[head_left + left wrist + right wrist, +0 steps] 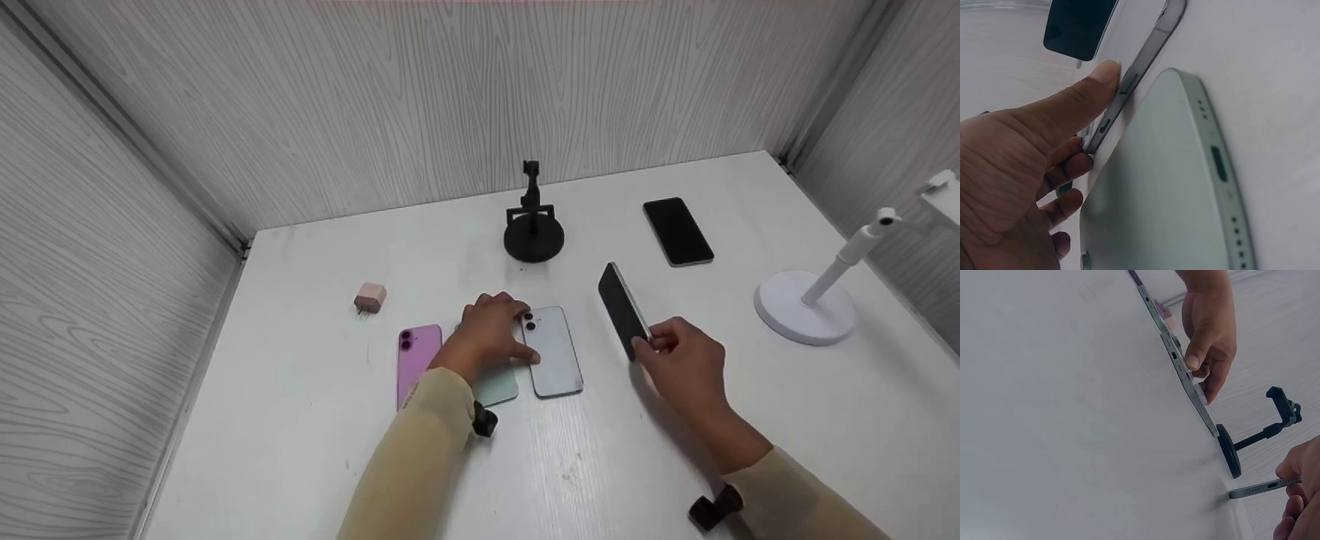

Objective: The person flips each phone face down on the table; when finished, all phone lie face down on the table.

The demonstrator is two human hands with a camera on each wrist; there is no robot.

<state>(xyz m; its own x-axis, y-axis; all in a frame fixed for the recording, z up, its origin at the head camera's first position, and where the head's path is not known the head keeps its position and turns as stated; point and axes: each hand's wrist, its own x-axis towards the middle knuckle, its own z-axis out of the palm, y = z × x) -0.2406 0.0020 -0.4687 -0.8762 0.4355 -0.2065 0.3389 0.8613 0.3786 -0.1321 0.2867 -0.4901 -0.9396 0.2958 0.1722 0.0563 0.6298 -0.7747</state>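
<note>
The right hand (686,360) pinches a dark phone (622,309) by its near end, fingers curled round it, so that the phone stands tilted on its long edge above the bench (300,420), screen facing left. In the right wrist view the phone's bottom edge (1261,487) shows between the fingertips.

The left hand (491,330) lies over a green phone (499,386), its grip closed on the side of a silver phone (553,351) just to the right: the thumb (1092,84) presses that phone's edge by the buttons, the other fingers curled against it. A pink phone (415,358) lies left of the green one, back up.

Farther off stand a black stand (533,232), a black phone (677,231) lying flat, a white stand (810,304) and a pink charger (370,298).
</note>
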